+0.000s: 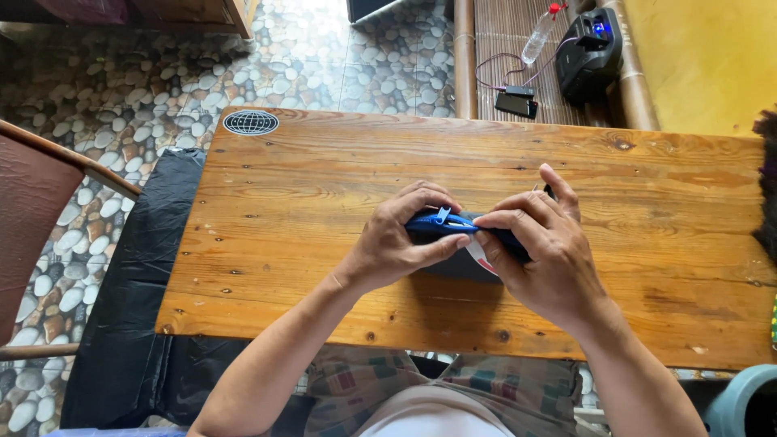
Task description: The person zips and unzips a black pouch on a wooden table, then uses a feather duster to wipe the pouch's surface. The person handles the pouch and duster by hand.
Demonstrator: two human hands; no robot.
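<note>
My left hand (398, 240) and my right hand (544, 251) meet over the middle of a wooden table (307, 202). Between them they grip a small dark blue object (441, 224), narrow and elongated, with a light blue clip or tab on top. My left thumb presses its near side; my right fingers wrap its right end. A white and red piece (479, 254) pokes out below it. Most of the object is hidden by my fingers.
A round globe sticker (251, 122) marks the table's far left corner. A black plastic sheet (133, 307) lies on the pebble floor at left, beside a brown chair (36, 210). Beyond the table sit a black speaker (589, 50), a plastic bottle (540, 34) and a small black device (516, 103).
</note>
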